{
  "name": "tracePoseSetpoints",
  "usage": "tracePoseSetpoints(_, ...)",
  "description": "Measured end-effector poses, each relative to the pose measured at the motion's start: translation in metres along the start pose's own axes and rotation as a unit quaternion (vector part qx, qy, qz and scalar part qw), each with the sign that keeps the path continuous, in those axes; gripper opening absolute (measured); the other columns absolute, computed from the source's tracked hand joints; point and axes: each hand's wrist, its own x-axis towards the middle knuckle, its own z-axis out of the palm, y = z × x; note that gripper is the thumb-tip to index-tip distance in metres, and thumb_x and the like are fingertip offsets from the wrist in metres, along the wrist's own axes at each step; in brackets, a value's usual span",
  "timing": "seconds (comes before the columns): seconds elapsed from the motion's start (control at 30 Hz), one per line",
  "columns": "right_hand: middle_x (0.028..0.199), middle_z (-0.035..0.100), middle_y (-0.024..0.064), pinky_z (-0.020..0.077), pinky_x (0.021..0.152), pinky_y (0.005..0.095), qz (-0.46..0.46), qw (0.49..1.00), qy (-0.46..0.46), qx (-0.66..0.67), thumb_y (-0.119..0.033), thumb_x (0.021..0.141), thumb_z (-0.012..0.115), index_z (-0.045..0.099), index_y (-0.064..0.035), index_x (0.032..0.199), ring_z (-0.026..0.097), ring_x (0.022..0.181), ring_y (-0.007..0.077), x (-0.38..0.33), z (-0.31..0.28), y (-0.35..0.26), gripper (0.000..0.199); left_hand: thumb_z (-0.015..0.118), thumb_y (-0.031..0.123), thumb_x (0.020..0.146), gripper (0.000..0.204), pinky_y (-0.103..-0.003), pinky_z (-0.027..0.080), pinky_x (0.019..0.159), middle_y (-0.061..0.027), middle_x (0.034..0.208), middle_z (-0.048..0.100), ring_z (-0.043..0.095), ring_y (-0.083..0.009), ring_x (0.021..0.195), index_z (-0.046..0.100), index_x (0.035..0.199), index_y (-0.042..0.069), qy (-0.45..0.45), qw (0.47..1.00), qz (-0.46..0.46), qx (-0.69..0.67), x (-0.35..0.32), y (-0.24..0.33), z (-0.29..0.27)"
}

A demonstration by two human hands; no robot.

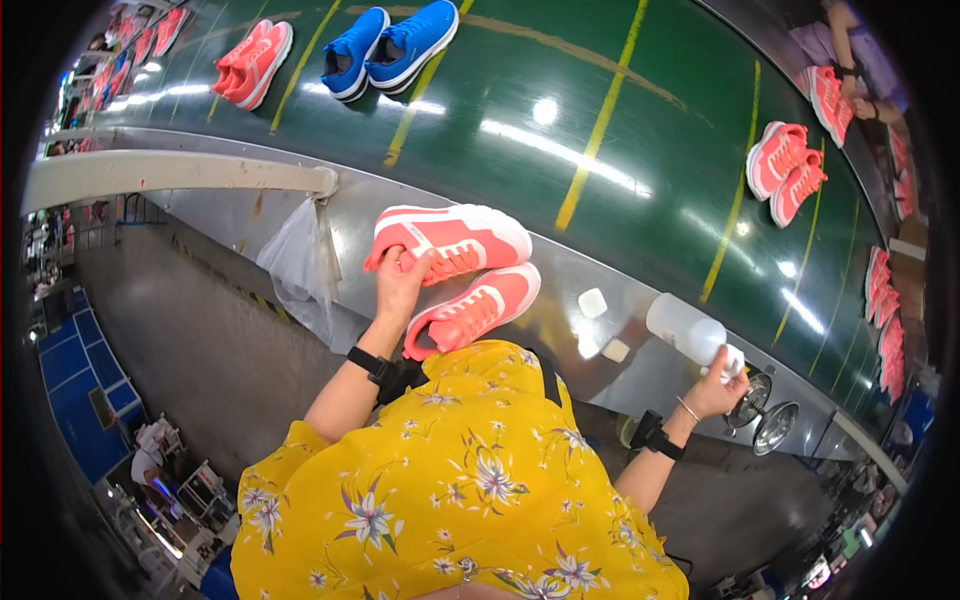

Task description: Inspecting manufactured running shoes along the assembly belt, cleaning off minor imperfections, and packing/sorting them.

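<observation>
Gripping the heel of a coral sneaker (455, 240) with the left hand (400, 283), fingers curled shut around it, at about 11 o'clock from the body. Second coral sneaker (475, 310) lying just beside it on the steel tabletop (560, 275). Right hand (715, 388), at 2 o'clock, closed around a small white piece, touching a tilted clear plastic bottle (685, 332). Best done, probably, by keeping the shoe steady and the bottle tipped gently. Green conveyor belt (600, 100) beyond, carrying blue sneakers (385, 45).

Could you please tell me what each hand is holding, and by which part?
The left hand grips a coral sneaker at its heel collar. The right hand holds a translucent bottle by its neck end.
</observation>
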Motion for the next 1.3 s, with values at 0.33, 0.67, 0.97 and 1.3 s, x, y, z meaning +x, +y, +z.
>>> tracePoseSetpoints(0.33,0.114,0.068,0.0146,0.0581,0.091,0.0384,0.433,0.709,-0.024,0.556,-0.020,0.085,0.075,0.060,0.0026,0.119,0.067,0.102,0.0272,0.022,0.016,0.046,0.043,0.071,0.014,0.089,0.037,-0.030,0.050,0.091,-0.0088,0.116,0.065,0.062,-0.0142,0.105,0.055,0.119,0.000,-0.038,0.998,0.039,-0.032,-0.002,-0.012,-0.005)
tracePoseSetpoints(0.67,0.116,0.068,0.0136,0.0597,0.084,0.0393,0.446,0.733,0.007,0.514,-0.020,0.086,0.076,0.061,0.0012,0.114,0.068,0.101,0.0253,0.016,0.006,0.046,0.038,0.072,0.012,0.088,0.039,-0.031,0.049,0.093,-0.0100,0.116,0.064,0.061,-0.0167,0.107,0.054,0.120,0.000,-0.040,0.997,0.067,-0.003,-0.003,-0.015,-0.005)
tracePoseSetpoints(0.97,0.100,0.069,0.0110,0.0546,0.080,0.0321,-0.016,0.998,-0.046,-0.050,-0.013,0.078,0.085,0.063,0.0033,0.099,0.065,0.087,0.0174,-0.001,0.005,-0.039,0.034,0.071,0.012,0.089,0.036,-0.031,0.051,0.089,-0.0097,0.113,0.066,0.063,-0.0155,0.103,0.054,0.119,0.000,-0.037,0.998,0.052,-0.012,0.000,-0.017,-0.006)
tracePoseSetpoints(1.3,0.111,0.069,0.0154,0.0508,0.092,0.0368,-0.089,0.988,-0.093,-0.088,-0.014,0.079,0.083,0.062,0.0030,0.110,0.066,0.099,0.0250,-0.026,-0.007,-0.023,0.041,0.072,0.015,0.089,0.034,-0.031,0.050,0.088,-0.0107,0.111,0.066,0.063,-0.0154,0.101,0.057,0.115,-0.001,-0.016,0.999,0.044,0.006,0.007,-0.015,-0.003)
